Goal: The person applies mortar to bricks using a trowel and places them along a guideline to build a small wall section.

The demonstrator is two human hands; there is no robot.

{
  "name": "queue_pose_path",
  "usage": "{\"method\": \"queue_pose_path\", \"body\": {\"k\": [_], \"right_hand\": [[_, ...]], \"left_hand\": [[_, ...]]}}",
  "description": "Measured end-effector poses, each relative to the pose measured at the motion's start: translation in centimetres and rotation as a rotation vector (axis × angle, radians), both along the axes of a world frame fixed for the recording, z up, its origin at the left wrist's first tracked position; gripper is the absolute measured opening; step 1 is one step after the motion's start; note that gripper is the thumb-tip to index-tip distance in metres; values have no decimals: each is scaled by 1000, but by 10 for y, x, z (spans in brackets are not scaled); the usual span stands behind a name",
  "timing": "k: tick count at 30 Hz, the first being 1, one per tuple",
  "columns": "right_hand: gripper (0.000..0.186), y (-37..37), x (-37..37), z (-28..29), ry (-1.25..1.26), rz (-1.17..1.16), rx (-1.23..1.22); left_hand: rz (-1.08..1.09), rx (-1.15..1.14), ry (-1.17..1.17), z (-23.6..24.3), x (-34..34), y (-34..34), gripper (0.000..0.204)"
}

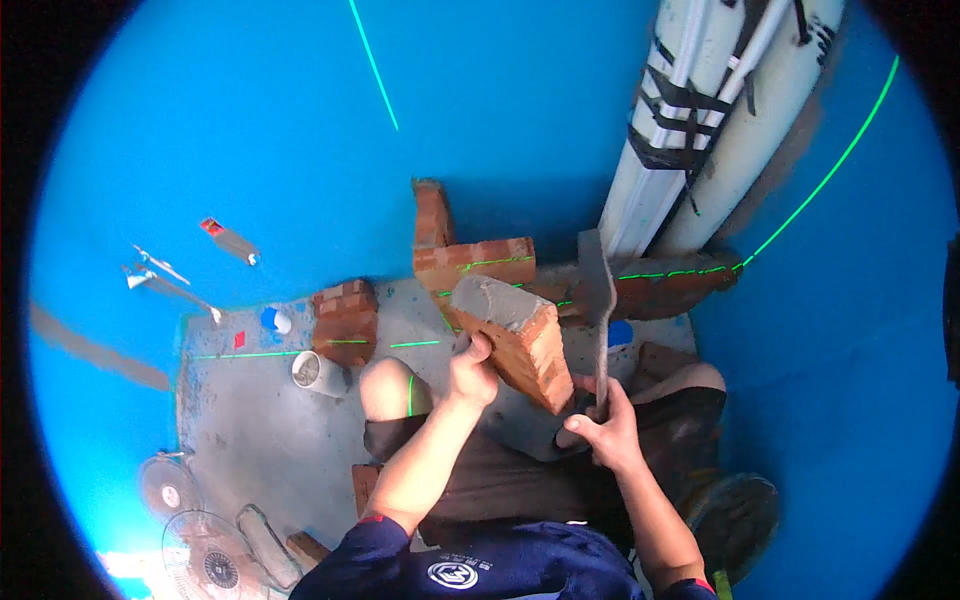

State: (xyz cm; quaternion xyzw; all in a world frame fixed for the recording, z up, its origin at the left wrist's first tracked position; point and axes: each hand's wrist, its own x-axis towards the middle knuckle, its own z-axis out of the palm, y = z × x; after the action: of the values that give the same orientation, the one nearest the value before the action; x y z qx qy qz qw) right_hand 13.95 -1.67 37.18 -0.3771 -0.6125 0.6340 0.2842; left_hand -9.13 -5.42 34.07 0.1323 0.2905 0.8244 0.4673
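Now the left hand [474, 372] clamps the brick [530, 355] above the lap [500, 490], the right hand [612, 428] grips the trowel [597, 285]; if the brick tips, its grey mud [500, 302] could slide off.

From here I see the grey floor [240, 425] carrying a white cylinder [328, 376], bricks [346, 318] just beyond the cylinder, and a small red piece [239, 339] to its left.

Head-worn fisheye, facing down; left hand [473, 372], right hand [610, 432] near, floor [255, 430], blue wall [240, 120] beyond.
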Motion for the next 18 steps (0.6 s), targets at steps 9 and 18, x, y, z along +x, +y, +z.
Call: {"method": "queue_pose_path", "body": {"k": [9, 18], "right_hand": [[80, -19, -5, -21, 56, 48, 27], [57, -9, -3, -24, 451, -3, -234]], "left_hand": [[26, -98, -11, 17, 31, -35, 78], [-14, -246, 232, 78, 48, -29, 64]]}}
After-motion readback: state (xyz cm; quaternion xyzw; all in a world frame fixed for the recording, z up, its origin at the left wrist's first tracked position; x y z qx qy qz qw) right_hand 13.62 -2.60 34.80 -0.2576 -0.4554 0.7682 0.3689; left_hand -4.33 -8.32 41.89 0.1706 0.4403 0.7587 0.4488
